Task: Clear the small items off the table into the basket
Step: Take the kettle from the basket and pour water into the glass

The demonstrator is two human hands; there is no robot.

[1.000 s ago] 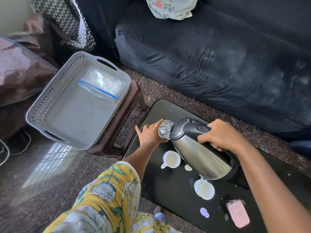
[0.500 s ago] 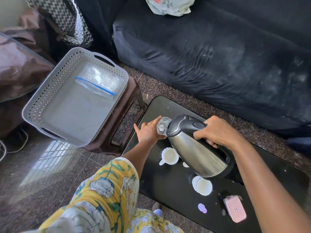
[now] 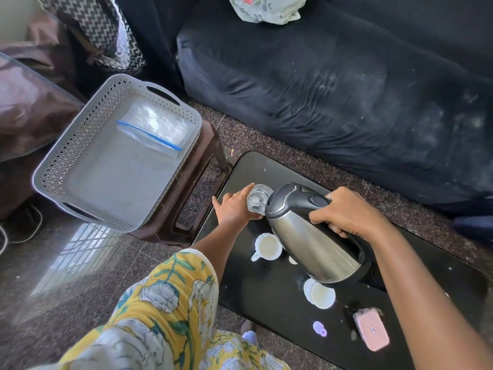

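Observation:
On the black table [image 3: 269, 295] my left hand [image 3: 234, 206] holds a clear glass [image 3: 257, 200] near the far left corner. My right hand [image 3: 346, 212] grips the black handle of a steel kettle [image 3: 312, 241], tilted with its spout at the glass. Two white cups, one [image 3: 268, 247] left of the kettle and one [image 3: 320, 293] below it, stand on the table. A pink case [image 3: 370, 329] and a small purple item [image 3: 319, 328] lie near the front edge. The grey basket [image 3: 66, 145] sits on a brown stool [image 3: 192, 198] to the left.
A clear zip bag [image 3: 157, 128] lies inside the basket. A dark sofa [image 3: 333, 89] runs behind the table, with a floral bundle [image 3: 266, 8] on it. My yellow floral sleeve [image 3: 160, 303] is at the bottom. Cables lie on the floor at far left.
Both hands, the glass and the kettle hold nearly the same pose; only the camera view has shifted slightly.

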